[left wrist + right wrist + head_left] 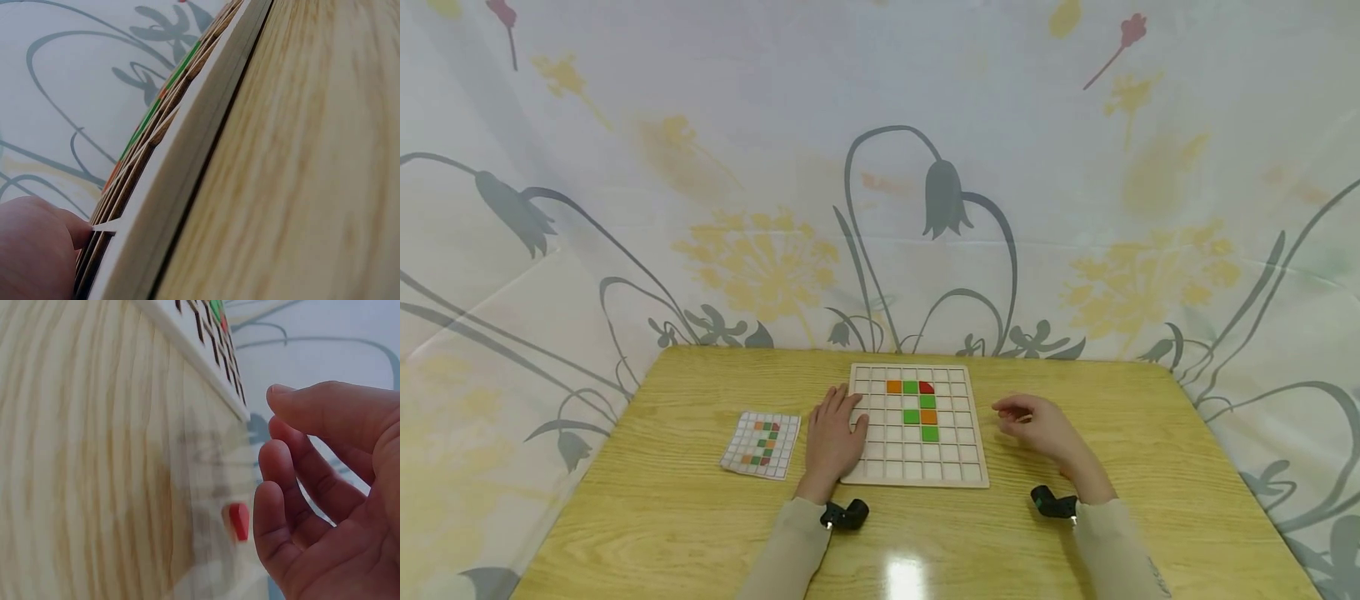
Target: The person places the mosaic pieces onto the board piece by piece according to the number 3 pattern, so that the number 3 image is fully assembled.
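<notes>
A square wooden grid board lies on the table, holding several coloured tiles. Among them are an orange tile, a green tile and a red tile with one rounded corner. My left hand rests on the board's left edge, fingers extended; its thumb shows over the rim in the left wrist view. To the right of the board, my right hand hovers with loosely bent fingers and nothing visible between them. Below those fingertips, a small red piece lies on the table in the right wrist view.
A paper card printed with a grid of orange, green and red shapes lies left of my left hand. The wooden table runs back to a flower-patterned cloth. Each wrist carries a black camera mount.
</notes>
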A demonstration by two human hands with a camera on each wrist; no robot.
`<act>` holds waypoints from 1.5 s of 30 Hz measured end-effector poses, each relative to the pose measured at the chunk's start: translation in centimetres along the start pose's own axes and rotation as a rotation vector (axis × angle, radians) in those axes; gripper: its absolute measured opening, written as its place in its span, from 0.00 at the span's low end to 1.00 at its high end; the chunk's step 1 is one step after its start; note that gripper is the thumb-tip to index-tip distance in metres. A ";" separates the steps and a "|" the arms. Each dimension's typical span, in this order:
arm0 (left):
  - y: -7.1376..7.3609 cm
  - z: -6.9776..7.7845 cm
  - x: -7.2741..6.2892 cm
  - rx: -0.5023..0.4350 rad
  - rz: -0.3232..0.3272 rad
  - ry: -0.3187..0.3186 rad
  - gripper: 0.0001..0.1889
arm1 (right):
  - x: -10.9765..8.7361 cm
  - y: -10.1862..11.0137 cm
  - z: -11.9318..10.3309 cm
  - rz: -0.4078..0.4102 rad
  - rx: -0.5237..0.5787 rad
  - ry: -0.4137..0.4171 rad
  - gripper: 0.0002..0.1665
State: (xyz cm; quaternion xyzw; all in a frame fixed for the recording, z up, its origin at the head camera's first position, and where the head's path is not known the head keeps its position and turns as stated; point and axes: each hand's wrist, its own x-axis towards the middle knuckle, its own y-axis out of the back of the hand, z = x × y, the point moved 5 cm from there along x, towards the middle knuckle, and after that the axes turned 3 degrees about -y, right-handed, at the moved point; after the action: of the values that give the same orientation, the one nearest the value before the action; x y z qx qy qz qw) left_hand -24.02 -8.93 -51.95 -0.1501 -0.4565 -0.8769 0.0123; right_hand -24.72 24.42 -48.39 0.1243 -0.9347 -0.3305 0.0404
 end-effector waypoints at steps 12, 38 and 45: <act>0.4 0.5 0.1 -0.010 -0.002 0.004 0.20 | -3.3 2.5 2.7 0.052 -0.013 -0.083 0.19; 0.2 0.6 -0.1 -0.017 -0.011 0.008 0.21 | -0.8 2.0 3.3 0.073 -0.136 -0.145 0.28; 0.4 0.6 -0.1 -0.020 -0.001 0.012 0.21 | 0.6 1.2 3.1 0.079 -0.261 -0.146 0.23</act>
State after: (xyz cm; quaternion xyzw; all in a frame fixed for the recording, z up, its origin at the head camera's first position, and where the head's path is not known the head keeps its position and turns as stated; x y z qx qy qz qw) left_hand -23.73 -8.73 -51.32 -0.1449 -0.4478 -0.8822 0.0131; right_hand -26.02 27.08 -50.08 0.0567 -0.8884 -0.4556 0.0010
